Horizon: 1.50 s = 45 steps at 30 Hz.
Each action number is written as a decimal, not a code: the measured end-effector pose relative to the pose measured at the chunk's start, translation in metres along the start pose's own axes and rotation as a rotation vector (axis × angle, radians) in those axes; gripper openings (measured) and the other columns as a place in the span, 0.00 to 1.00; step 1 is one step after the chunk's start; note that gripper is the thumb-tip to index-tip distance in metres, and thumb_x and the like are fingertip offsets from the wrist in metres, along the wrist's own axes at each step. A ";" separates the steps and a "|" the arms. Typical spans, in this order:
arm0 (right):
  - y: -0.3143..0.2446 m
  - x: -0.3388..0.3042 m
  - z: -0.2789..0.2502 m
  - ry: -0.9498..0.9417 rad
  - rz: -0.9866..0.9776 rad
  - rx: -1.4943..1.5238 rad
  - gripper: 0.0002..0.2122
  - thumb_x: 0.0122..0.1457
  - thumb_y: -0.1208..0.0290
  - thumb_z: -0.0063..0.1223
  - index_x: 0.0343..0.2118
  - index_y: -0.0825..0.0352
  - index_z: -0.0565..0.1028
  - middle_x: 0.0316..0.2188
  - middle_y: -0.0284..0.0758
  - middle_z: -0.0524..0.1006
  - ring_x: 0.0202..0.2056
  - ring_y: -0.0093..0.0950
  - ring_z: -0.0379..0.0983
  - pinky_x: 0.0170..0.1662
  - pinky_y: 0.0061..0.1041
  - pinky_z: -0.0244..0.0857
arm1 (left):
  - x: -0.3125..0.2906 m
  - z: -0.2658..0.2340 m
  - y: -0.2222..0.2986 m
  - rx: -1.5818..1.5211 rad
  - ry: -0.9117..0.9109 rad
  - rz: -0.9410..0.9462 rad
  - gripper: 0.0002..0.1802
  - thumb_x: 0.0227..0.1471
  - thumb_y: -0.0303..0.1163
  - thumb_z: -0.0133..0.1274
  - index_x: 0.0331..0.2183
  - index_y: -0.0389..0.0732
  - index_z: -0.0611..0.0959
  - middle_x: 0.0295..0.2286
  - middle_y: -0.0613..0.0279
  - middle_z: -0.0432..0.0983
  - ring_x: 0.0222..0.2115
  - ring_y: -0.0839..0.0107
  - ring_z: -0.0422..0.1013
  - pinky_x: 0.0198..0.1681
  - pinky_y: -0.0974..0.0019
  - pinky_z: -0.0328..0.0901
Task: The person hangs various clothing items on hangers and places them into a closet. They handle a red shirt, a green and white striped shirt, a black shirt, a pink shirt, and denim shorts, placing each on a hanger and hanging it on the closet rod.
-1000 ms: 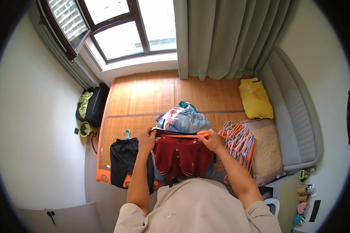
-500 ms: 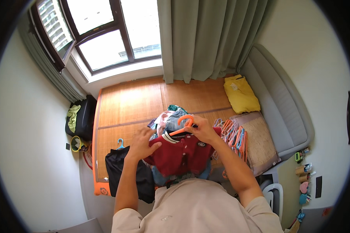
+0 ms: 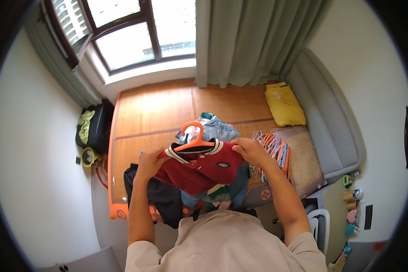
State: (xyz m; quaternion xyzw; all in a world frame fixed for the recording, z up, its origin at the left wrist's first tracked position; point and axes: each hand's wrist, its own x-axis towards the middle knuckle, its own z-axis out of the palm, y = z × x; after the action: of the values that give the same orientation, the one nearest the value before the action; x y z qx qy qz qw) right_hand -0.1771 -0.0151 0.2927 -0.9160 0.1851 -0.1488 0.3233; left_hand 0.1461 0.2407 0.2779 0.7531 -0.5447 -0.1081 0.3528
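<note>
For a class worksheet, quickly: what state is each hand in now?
Left hand: closed, holding the red jacket at one shoulder.
Right hand: closed, holding the other shoulder.

Near: dark red jacket [image 3: 188, 176], black collar with white stripes [image 3: 218, 146]; bright orange hanger [image 3: 198, 139]. Left: black garment [image 3: 162, 196]; lime-green cloth [image 3: 85, 128]. Near left: orange bed edge [image 3: 121, 213], flower-patterned. Right: bunched hangers [image 3: 276, 152] in orange, pink and blue; yellow bundle [image 3: 284, 105]. Far: grey-green curtain [image 3: 233, 43].
</note>
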 end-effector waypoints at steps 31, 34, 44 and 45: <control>-0.152 0.056 0.251 -0.482 -0.344 0.268 0.14 0.65 0.55 0.55 0.41 0.61 0.78 0.29 0.43 0.81 0.34 0.46 0.78 0.34 0.42 0.70 | -0.239 -0.153 -0.054 0.538 0.325 -0.632 0.08 0.46 0.27 0.63 0.34 0.40 0.87 0.32 0.56 0.82 0.36 0.52 0.75 0.44 0.54 0.67; -0.107 0.100 0.316 -0.446 -0.186 0.222 0.13 0.65 0.56 0.55 0.41 0.60 0.78 0.30 0.43 0.80 0.34 0.47 0.78 0.35 0.44 0.71 | -0.210 -0.117 -0.178 0.465 0.197 -0.617 0.09 0.49 0.32 0.63 0.35 0.43 0.87 0.33 0.57 0.82 0.38 0.52 0.75 0.45 0.52 0.66; 0.083 0.233 0.590 -0.680 0.225 -0.220 0.14 0.66 0.52 0.51 0.41 0.57 0.80 0.37 0.42 0.83 0.41 0.47 0.80 0.41 0.48 0.73 | -0.151 0.099 -0.545 0.552 -0.103 -0.675 0.09 0.55 0.36 0.59 0.40 0.51 0.85 0.35 0.64 0.78 0.42 0.59 0.74 0.47 0.54 0.65; 0.091 0.234 0.603 -0.676 0.261 -0.222 0.15 0.66 0.53 0.51 0.40 0.58 0.80 0.38 0.42 0.82 0.42 0.46 0.80 0.43 0.46 0.73 | -0.147 0.109 -0.559 0.569 -0.064 -0.644 0.10 0.55 0.36 0.59 0.41 0.51 0.85 0.36 0.63 0.78 0.42 0.59 0.74 0.47 0.54 0.65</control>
State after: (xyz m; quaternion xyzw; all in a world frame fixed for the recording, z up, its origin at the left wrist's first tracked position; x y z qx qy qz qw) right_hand 0.2452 0.1415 -0.1805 -0.9116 0.1979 0.2252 0.2811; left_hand 0.4458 0.4152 -0.1970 0.9483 -0.3005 -0.0814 0.0620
